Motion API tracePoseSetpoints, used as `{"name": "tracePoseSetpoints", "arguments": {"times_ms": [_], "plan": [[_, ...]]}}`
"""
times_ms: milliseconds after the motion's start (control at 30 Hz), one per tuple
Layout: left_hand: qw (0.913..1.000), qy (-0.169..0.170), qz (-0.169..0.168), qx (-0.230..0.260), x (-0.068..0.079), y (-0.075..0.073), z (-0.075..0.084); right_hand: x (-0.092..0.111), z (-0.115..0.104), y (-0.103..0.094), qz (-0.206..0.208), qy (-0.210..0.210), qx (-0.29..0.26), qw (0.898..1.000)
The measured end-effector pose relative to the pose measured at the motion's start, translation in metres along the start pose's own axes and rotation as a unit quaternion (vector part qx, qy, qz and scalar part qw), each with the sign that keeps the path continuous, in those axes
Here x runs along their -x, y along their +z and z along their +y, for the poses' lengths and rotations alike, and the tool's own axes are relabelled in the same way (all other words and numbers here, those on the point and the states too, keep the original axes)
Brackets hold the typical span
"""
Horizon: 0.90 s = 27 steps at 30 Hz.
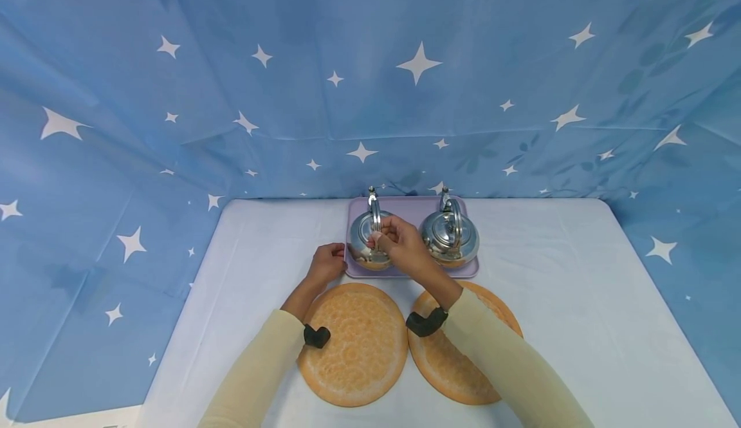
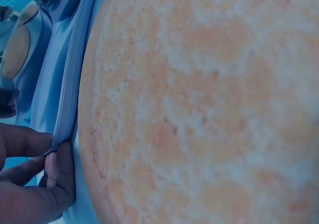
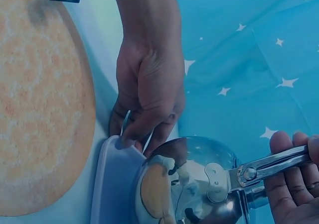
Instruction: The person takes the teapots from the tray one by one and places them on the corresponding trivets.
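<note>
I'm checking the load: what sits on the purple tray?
Two metal kettles stand side by side on the tray. Whatever lies directly beneath them is covered and can't be seen.

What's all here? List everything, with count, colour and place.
table: 1, white, lower half of head view
tray: 1, lilac, far side of the table
kettles: 2, silver, side by side on the tray
bread-like discs: 2, golden brown, nearer than the tray
starry backdrop: 1, blue, around the table
wrist bands: 2, black, one per arm
sleeves: 2, pale yellow, on arms
left hand: 1, bare, pinching tray corner
right hand: 1, bare, gripping left kettle's handle
</note>
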State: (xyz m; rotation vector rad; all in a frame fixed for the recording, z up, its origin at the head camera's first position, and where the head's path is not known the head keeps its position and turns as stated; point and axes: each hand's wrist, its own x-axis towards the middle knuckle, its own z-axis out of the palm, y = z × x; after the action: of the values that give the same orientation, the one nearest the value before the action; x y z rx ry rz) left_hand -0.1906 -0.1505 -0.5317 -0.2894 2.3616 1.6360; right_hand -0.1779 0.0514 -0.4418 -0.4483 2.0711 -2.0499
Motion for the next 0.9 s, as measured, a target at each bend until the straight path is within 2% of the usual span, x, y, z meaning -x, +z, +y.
{"name": "tracePoseSetpoints", "arguments": {"times_ms": [233, 433, 733, 900], "plan": [[0.9997, 0.017, 0.012, -0.011, 0.000, 0.000, -0.003, 0.006, -0.007, 0.003, -0.008, -0.009, 0.020, 1.000], [0.9987, 0.042, 0.022, -0.017, 0.000, 0.000, -0.003, 0.011, -0.012, 0.008, -0.022, -0.013, 0.001, 1.000], [0.9988, 0.038, 0.021, -0.023, 0.001, -0.001, -0.004, 0.021, -0.029, 0.013, -0.039, -0.009, -0.005, 0.999], [0.9977, 0.062, 0.027, 0.005, 0.003, 0.000, -0.005, 0.027, -0.033, 0.016, -0.044, 0.003, -0.014, 0.999]]}}
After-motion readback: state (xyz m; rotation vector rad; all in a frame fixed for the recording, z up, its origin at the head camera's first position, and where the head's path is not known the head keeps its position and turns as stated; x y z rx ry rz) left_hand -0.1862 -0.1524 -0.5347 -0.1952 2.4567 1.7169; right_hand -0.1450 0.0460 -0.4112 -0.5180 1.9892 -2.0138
